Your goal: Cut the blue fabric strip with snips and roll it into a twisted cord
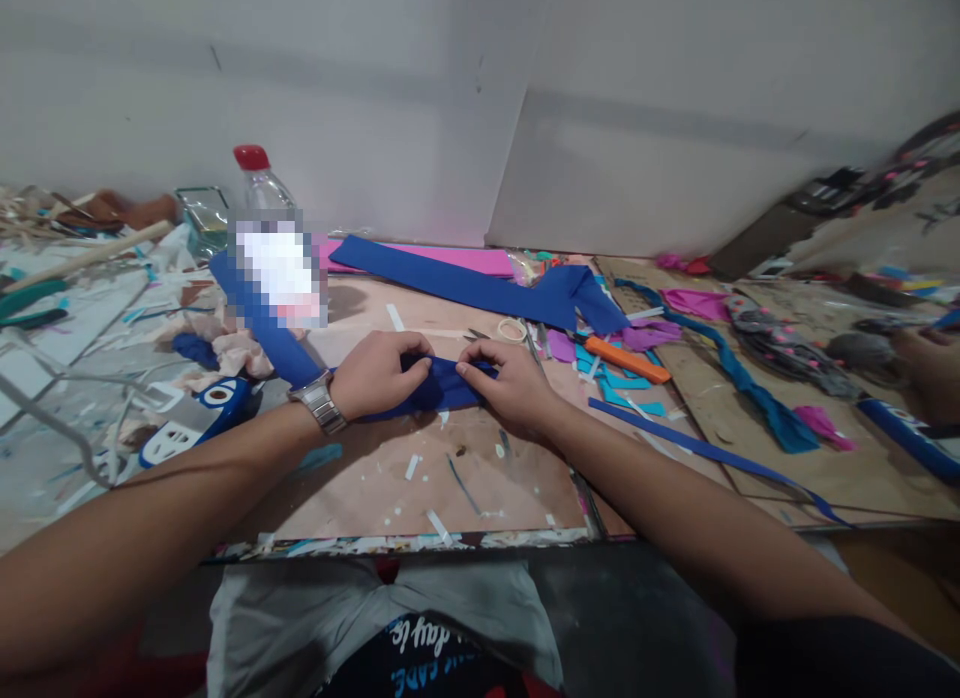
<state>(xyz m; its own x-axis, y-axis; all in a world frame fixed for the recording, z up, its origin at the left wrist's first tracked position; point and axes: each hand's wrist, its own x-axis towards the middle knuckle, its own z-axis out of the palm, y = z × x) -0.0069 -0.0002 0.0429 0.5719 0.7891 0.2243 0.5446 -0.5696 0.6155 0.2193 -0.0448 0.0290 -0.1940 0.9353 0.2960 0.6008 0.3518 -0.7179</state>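
Note:
A blue fabric strip (442, 388) lies across the middle of the worktable, pinched at both ends of its folded stretch. My left hand (382, 371), with a metal watch (321, 403) on the wrist, is closed on its left part. On the right part, my right hand (506, 380) grips with thumb and fingers. One blue length (281, 338) runs up and left behind my left hand; where it joins the held part is hidden. Behind my hands a wide blue strip (450, 283) rests over a pink strip (480, 262). An orange-handled cutter (628, 360) lies right of my right hand.
A red-capped bottle (271, 193) stands at the back left. A blue-and-white hot glue gun (199, 423) with its cable lies left of my forearm. Fabric scraps (619, 383) and a thin blue strip (697, 446) are at right. Another person's hand (930, 368) shows at the right edge.

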